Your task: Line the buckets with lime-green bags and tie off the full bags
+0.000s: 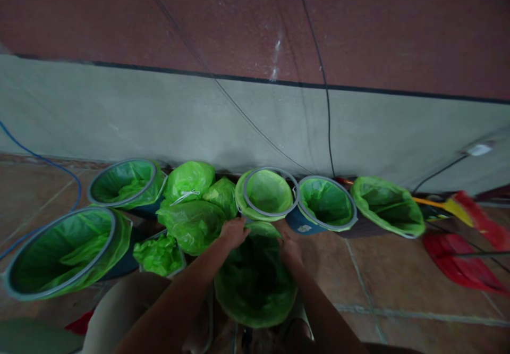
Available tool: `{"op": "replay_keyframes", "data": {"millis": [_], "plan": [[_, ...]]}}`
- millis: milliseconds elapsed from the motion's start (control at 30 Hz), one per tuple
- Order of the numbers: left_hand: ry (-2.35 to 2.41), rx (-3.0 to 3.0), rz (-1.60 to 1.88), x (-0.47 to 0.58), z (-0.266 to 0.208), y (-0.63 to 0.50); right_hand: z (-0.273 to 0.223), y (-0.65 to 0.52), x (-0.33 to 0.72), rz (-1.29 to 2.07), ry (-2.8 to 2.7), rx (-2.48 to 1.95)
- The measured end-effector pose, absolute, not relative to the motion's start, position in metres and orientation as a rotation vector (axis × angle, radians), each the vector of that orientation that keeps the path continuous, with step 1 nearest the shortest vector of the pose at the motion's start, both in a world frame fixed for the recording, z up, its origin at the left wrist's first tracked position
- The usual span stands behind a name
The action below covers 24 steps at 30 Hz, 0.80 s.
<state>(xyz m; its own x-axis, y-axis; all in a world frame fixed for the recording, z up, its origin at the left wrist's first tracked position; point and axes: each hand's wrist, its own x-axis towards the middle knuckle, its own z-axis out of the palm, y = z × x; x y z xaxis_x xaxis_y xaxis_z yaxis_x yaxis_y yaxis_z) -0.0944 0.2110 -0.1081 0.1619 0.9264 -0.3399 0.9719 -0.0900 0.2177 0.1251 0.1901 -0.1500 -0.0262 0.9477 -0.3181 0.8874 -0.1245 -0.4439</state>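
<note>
My left hand (234,233) and right hand (290,250) seem closed on the green liner (257,314) at its rim — uneven pulling could tear it.

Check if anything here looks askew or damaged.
Just beyond the held bin, a gray ring looks askew: it sits off to the right, with green liner showing past its left side. White marks on the red wall look like scuffed or chipped paint.
</note>
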Motion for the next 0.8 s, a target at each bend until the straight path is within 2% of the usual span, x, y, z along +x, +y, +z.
{"op": "replay_keyframes", "data": {"millis": [233,433,600,800], "plan": [[1.861,1.918,-0.038,-0.108,-0.089,0.225,-0.167,0.141,0.141,0.673,-1.584,-2.386],[1.827,1.871,-0.054,-0.12,-0.08,0.226,-0.185,0.1,0.136,0.841,-1.425,-2.305],[1.855,1.803,-0.015,-0.12,-0.095,0.228,-0.154,0.121,0.154,0.69,-1.372,-2.304],[1.912,1.678,0.068,-0.116,-0.116,0.236,-0.117,0.193,0.134,0.689,-1.788,-2.153]]}}
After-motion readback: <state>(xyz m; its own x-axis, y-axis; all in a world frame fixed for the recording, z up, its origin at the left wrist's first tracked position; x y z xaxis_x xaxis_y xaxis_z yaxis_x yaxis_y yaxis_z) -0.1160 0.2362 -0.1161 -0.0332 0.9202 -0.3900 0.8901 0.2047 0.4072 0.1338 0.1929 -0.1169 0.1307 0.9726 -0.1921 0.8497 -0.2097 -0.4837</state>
